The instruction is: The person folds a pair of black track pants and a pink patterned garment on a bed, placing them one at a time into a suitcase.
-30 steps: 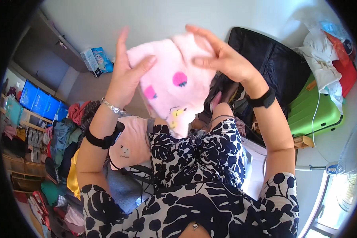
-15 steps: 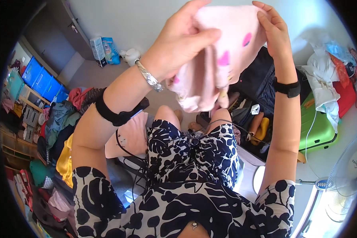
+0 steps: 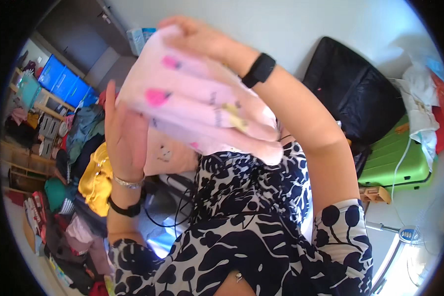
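Observation:
A thin pale pink cloth garment [image 3: 182, 106] with bright pink strawberry-like prints hangs in folds in front of my chest, slanting from upper left to lower right. My right hand [image 3: 195, 37] reaches across to the upper left, its fingers closed on the top edge. Below it, my left hand [image 3: 127, 135] stands upright against the garment's left side. One digit of it stretches up clear of the fabric, while the other fingers are partly covered and blurred. Behind lies a peach-pink cloth [image 3: 170, 153] with a small printed face, beside my lap.
Heaped clothes [image 3: 79, 153] and a yellow satin cloth [image 3: 96, 180] lie on the left, near blue drawers [image 3: 66, 84]. At right are an upright black suitcase lid [image 3: 352, 89], a green hard case [image 3: 397, 158] and a fan stand [image 3: 387, 229]. A black cable [image 3: 175, 217] runs beside me.
The garment has swung left and tilted. My right hand has crossed to the upper left with its edge, and my left hand has dropped lower. The view has shifted, showing more of the black suitcase lid.

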Tool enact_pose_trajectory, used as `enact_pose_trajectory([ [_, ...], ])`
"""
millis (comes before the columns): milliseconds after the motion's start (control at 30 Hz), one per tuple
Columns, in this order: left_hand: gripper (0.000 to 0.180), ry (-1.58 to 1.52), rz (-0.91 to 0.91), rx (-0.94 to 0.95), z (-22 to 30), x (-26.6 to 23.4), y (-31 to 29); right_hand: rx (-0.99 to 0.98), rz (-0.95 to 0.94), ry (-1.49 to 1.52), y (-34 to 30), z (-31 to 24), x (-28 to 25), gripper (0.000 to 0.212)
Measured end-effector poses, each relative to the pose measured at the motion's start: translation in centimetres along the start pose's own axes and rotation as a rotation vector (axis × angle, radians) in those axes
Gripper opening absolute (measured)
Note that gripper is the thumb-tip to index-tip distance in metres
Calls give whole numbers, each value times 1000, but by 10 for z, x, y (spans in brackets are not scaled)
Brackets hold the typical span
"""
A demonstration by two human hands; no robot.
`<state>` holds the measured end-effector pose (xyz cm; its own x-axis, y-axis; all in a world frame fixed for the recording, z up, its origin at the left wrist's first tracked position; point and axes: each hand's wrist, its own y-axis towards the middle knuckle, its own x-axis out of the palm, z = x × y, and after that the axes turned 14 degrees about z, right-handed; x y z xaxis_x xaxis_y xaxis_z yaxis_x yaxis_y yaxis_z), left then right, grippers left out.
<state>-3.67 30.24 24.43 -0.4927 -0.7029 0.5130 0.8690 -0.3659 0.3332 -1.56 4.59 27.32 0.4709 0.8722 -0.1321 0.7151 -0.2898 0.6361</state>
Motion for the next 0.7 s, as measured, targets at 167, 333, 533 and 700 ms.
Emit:
enact_pose_trajectory([
  [167, 52, -166, 539, -286, -38, -202, -16, -50, -350, -113, -59, 92, 53, 44],
  [333, 44, 255, 1062, -387, -79, -299, -69, 373, -373, -289, -144, 144, -6, 34],
  [533, 40, 1263, 404, 453, -91, -208, -53, 871, -148, -138, -223, 131, -22, 35],
  [700, 40, 1359, -200, 197, -138, -109, -66, 807, -189, -419, -255, 123, 9, 48],
])
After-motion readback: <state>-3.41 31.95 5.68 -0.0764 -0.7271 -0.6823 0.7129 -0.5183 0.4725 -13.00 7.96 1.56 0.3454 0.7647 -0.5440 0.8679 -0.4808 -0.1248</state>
